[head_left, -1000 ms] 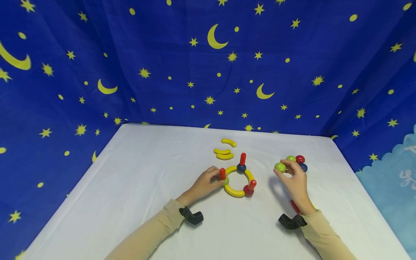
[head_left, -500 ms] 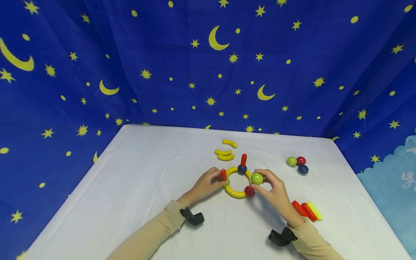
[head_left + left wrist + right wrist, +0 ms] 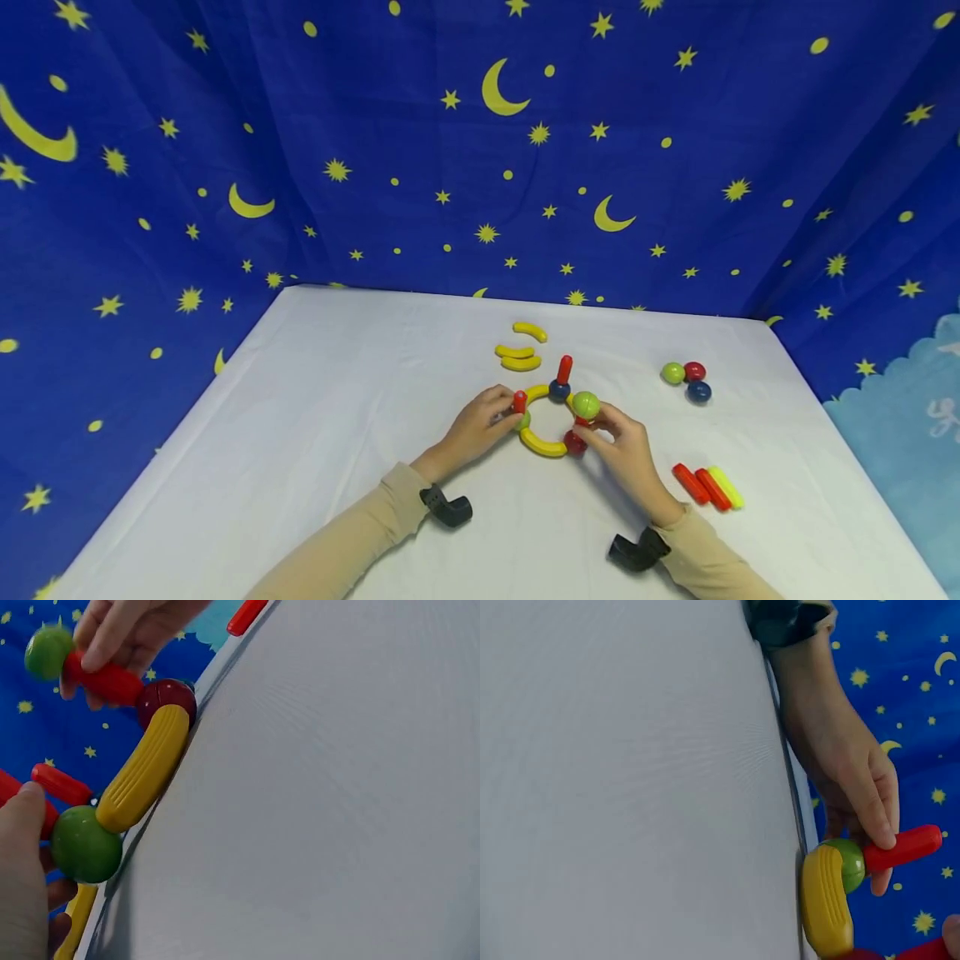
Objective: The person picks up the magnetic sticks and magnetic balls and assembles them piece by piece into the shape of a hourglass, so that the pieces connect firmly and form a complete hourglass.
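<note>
On the white table, curved yellow sticks (image 3: 543, 444) and balls form a ring, with red sticks standing up from the balls. My left hand (image 3: 480, 425) pinches the red stick (image 3: 520, 402) on the ring's green ball (image 3: 86, 844). At the ring's right side, my right hand (image 3: 624, 446) pinches another red stick (image 3: 109, 681), which stands on the dark red ball (image 3: 166, 703). A second green ball (image 3: 586, 405) sits on that stick's top end. At the back, a third red stick (image 3: 566, 368) rises from the blue ball (image 3: 559, 390), untouched.
Loose curved yellow sticks (image 3: 521, 363) lie behind the ring. At the right back are a green ball (image 3: 672, 373), a red ball (image 3: 695, 372) and a blue ball (image 3: 699, 392). Two red sticks (image 3: 690, 484) and a yellow-green stick (image 3: 726, 487) lie near the right forearm.
My right hand has carried a green ball left from beside the loose balls to the top of the ring's right stick, and its fingers are now on that stick. The left hand stays almost in place.
</note>
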Demonstrator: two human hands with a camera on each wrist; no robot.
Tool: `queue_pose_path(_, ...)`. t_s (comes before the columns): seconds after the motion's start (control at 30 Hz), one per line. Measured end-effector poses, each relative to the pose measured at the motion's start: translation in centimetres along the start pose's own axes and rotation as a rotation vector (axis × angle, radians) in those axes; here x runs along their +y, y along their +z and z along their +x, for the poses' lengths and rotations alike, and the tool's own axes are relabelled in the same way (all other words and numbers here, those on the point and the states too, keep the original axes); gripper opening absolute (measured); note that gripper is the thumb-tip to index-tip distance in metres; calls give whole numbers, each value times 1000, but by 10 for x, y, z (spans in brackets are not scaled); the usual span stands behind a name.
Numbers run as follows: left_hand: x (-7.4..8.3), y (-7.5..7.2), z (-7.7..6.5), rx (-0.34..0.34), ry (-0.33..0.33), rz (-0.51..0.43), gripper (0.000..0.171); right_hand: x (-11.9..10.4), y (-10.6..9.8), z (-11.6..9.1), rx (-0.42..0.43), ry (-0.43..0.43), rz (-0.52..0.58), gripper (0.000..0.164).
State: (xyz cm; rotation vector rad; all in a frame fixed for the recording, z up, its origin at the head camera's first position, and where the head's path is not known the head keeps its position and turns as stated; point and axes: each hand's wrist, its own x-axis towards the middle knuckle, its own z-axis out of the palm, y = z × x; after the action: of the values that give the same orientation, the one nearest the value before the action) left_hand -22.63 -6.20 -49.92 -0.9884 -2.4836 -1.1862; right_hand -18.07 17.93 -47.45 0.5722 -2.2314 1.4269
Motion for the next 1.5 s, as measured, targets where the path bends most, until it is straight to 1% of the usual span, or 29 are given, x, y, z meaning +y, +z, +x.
queue_pose_path(0.07, 1, 0, 0, 11, 27, 62, 17, 4, 4, 0, 11, -23, -18, 29)
queue_pose_path(0.17, 4, 1, 1, 18, 60, 165, 19, 9, 9, 1, 19, -56, -33, 28)
queue_pose_path(0.3, 10, 3, 0, -9, 90, 296, 25, 9, 13, 2, 2, -72, -55, 29)
queue_pose_path(0.4, 15, 3, -1, -23, 107, 357, 26, 7, 14, 2, -22, -72, -75, 29)
queue_pose_path(0.57, 21, 4, 0, -9, 130, 432, 25, 5, 14, 2, -22, -55, -87, 29)
queue_pose_path(0.63, 23, 5, 1, -16, 131, 446, 27, 5, 13, 1, -17, -50, -83, 30)
queue_pose_path(0.73, 25, 8, 2, -35, 109, 445, 29, 4, 13, 1, -8, -52, -91, 32)
queue_pose_path(0.83, 26, 11, 2, -43, 80, 431, 29, -11, 11, 3, -13, -50, -111, 31)
queue_pose_path(0.9, 25, 12, 2, -36, 76, 414, 29, -22, 11, 5, -9, -42, -126, 30)
queue_pose_path(0.97, 24, 12, 1, -25, 84, 398, 28, -31, 11, 6, 3, -48, -129, 29)
queue_pose_path(1.0, 24, 11, 0, -22, 91, 394, 27, -32, 11, 6, 14, -50, -128, 28)
queue_pose_path(1.07, 24, 11, -1, -12, 115, 388, 25, -32, 13, 6, 41, -58, -129, 28)
queue_pose_path(1.17, 25, 11, -3, -11, 156, 414, 24, -30, 15, 7, 78, -56, -116, 28)
queue_pose_path(1.27, 29, 13, -4, -15, 204, 429, 25, -24, 16, 11, 94, -36, -53, 30)
queue_pose_path(1.37, 34, 15, -5, -26, 239, 426, 26, -16, 18, 16, 68, -20, 63, 30)
queue_pose_path(1.43, 37, 17, -6, -44, 242, 416, 28, -10, 19, 20, 29, -17, 133, 29)
queue_pose_path(1.5, 40, 18, -7, -67, 232, 412, 30, -4, 20, 24, -10, -11, 177, 27)
